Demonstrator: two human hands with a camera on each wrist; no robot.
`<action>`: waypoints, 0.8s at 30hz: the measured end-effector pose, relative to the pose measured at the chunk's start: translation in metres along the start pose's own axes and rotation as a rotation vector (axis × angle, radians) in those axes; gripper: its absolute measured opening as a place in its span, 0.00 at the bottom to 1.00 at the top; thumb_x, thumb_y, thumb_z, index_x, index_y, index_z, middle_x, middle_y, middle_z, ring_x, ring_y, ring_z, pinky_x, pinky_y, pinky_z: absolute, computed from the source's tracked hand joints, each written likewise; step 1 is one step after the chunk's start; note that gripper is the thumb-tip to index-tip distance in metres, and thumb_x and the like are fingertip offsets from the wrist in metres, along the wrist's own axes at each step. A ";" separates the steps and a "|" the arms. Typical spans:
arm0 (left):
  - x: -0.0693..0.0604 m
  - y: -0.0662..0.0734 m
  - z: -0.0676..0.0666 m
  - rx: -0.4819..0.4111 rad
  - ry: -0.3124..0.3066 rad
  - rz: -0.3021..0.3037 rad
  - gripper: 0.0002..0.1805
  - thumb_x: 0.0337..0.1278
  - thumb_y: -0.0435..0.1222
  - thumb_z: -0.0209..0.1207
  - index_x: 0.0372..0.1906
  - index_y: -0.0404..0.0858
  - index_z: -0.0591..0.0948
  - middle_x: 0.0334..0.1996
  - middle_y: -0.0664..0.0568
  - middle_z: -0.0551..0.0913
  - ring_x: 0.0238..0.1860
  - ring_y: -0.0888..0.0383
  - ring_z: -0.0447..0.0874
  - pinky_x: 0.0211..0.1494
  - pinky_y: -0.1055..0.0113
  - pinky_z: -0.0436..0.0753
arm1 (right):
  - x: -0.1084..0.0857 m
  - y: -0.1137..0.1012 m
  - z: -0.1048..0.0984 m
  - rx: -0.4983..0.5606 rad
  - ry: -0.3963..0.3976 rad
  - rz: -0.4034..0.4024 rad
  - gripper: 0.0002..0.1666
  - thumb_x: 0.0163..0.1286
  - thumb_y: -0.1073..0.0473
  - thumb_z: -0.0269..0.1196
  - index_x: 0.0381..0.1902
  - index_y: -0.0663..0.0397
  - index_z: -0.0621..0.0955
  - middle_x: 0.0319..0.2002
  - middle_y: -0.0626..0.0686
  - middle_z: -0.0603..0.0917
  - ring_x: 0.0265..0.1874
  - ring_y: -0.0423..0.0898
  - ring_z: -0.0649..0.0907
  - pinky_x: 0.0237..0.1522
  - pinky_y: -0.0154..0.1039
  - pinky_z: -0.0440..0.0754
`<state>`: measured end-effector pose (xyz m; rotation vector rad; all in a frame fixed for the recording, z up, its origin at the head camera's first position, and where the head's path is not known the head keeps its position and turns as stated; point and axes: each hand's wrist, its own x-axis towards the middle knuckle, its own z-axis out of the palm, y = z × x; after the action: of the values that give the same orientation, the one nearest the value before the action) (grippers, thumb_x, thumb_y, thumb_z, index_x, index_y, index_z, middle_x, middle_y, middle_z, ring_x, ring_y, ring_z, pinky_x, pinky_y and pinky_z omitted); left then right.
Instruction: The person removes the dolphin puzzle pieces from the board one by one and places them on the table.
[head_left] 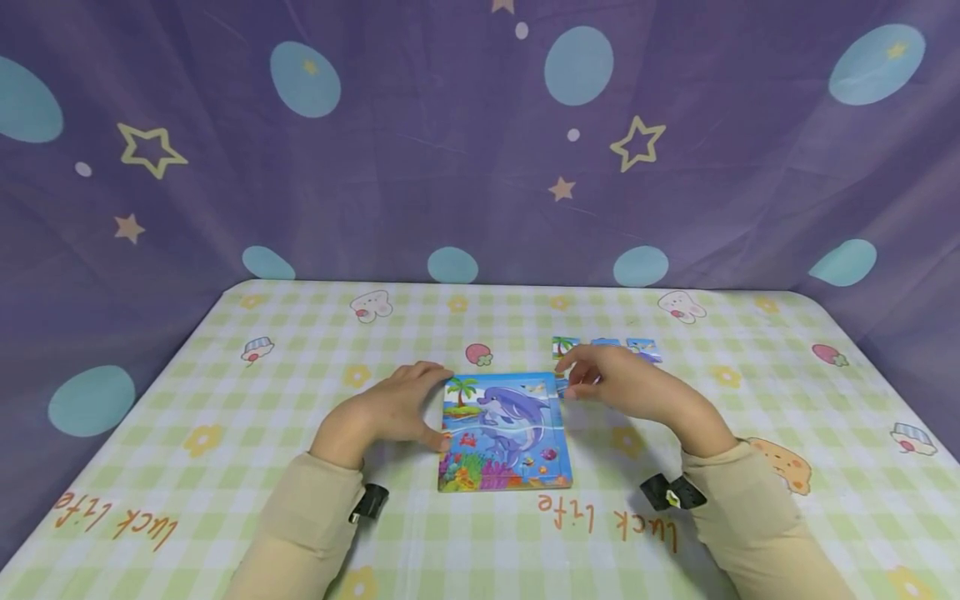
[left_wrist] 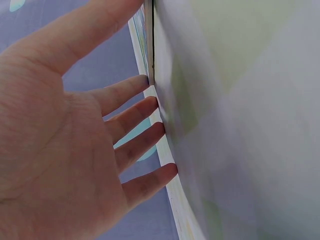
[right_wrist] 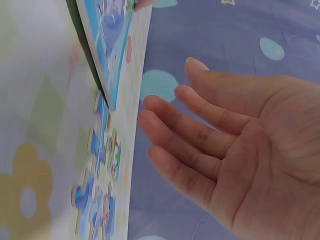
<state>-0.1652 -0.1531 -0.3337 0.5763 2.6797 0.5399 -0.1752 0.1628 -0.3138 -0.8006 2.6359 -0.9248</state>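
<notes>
A square dolphin picture puzzle board (head_left: 517, 417) lies flat on the table. My left hand (head_left: 393, 408) rests at its left side, thumb by the lower left edge and fingers spread near the top left corner. In the left wrist view the fingers (left_wrist: 135, 155) are nearly straight, with the index fingertip against the board's edge (left_wrist: 150, 45). To the right of the board my right hand (head_left: 622, 383) hovers over loose puzzle pieces (right_wrist: 85, 200). Its fingers (right_wrist: 175, 132) are loosely bent, and nothing shows between them. The hand partly hides the pieces in the head view.
Beyond the right hand, more loose pieces (head_left: 564, 347) lie in a row. A checked tablecloth (head_left: 292, 400) with printed flowers and strawberries covers the table. Behind the table's far edge hangs a purple curtain (head_left: 450, 167).
</notes>
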 end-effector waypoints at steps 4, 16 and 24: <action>0.000 0.000 0.000 0.001 0.002 0.003 0.54 0.42 0.50 0.76 0.74 0.37 0.63 0.73 0.42 0.61 0.73 0.41 0.57 0.72 0.43 0.62 | 0.002 -0.006 0.007 -0.022 0.015 -0.025 0.15 0.66 0.62 0.68 0.49 0.61 0.81 0.34 0.47 0.84 0.36 0.43 0.83 0.40 0.41 0.80; 0.000 -0.001 0.000 0.003 -0.007 -0.004 0.54 0.43 0.51 0.76 0.75 0.38 0.62 0.73 0.43 0.61 0.73 0.41 0.56 0.72 0.42 0.61 | 0.007 -0.029 0.027 0.019 -0.056 -0.010 0.15 0.67 0.63 0.67 0.50 0.60 0.81 0.33 0.46 0.83 0.32 0.40 0.80 0.35 0.37 0.80; 0.001 -0.001 0.000 -0.003 -0.014 -0.015 0.54 0.43 0.51 0.76 0.75 0.39 0.62 0.73 0.44 0.60 0.73 0.42 0.55 0.72 0.43 0.61 | 0.008 -0.041 0.039 -0.009 -0.090 -0.015 0.15 0.67 0.62 0.67 0.51 0.60 0.81 0.32 0.44 0.82 0.30 0.39 0.79 0.34 0.36 0.79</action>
<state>-0.1666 -0.1533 -0.3342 0.5567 2.6674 0.5336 -0.1494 0.1116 -0.3183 -0.8452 2.5619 -0.8608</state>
